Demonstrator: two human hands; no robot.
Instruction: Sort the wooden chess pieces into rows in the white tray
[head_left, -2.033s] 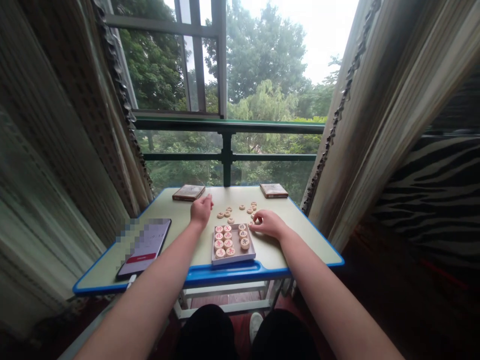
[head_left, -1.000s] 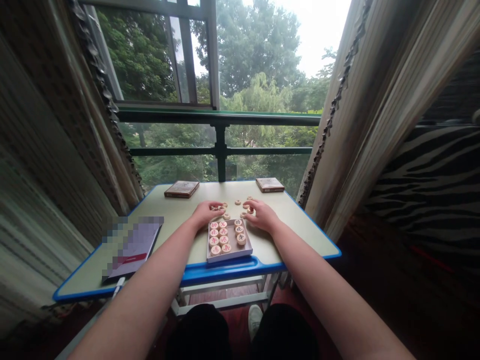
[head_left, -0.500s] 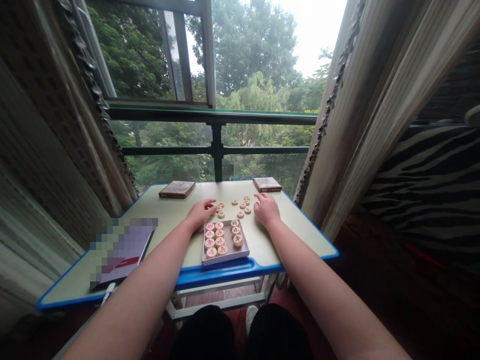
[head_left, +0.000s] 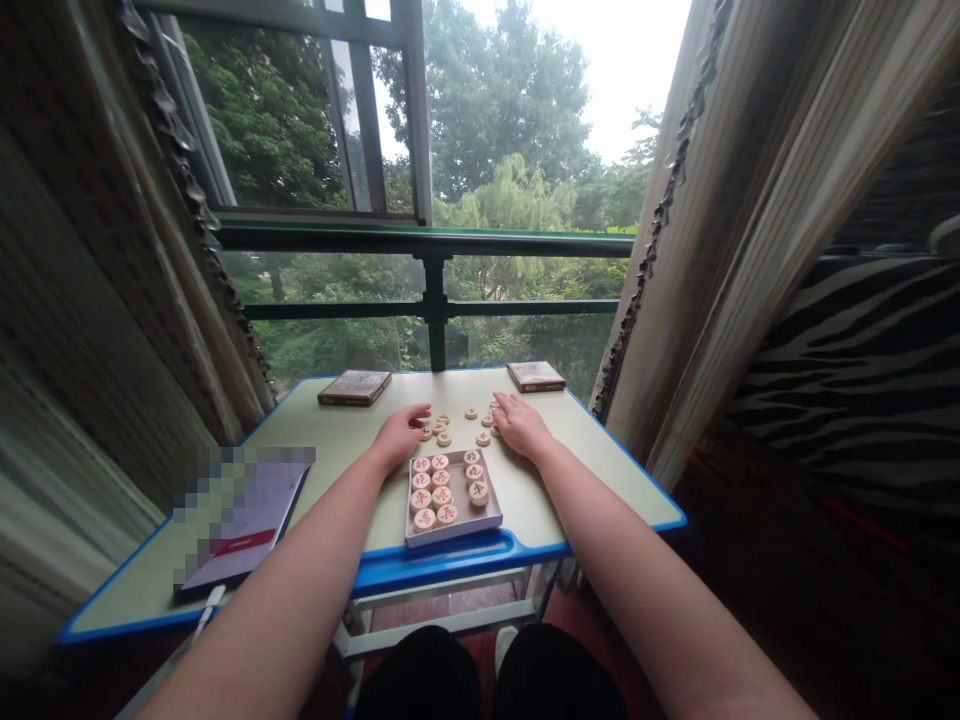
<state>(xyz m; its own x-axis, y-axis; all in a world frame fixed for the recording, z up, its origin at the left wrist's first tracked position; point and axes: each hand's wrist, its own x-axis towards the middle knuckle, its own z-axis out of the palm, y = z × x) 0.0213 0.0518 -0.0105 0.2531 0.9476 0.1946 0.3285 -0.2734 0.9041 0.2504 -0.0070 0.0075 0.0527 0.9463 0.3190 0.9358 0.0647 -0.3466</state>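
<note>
A shallow grey tray [head_left: 454,528] near the table's front edge holds several round wooden chess pieces [head_left: 442,482] with red and black characters. More loose pieces [head_left: 471,413] lie scattered on the table just beyond it. My left hand [head_left: 399,433] rests at the tray's far left corner, fingers stretched flat toward the loose pieces. My right hand [head_left: 517,422] lies palm down at the right of the loose pieces, fingers spread over some of them. Neither hand visibly grips anything.
The pale green table has a blue rim [head_left: 442,555]. A phone [head_left: 240,515] lies at the front left. Two flat brown boxes sit at the back, one left [head_left: 354,387], one right [head_left: 535,376]. Curtains flank both sides; a green railing [head_left: 420,240] and window stand behind.
Both hands moved from pinching near the tray's far edge to lying flat by the loose pieces. The right hand reached out toward the back, then drew slightly left. The camera view shifted a little.
</note>
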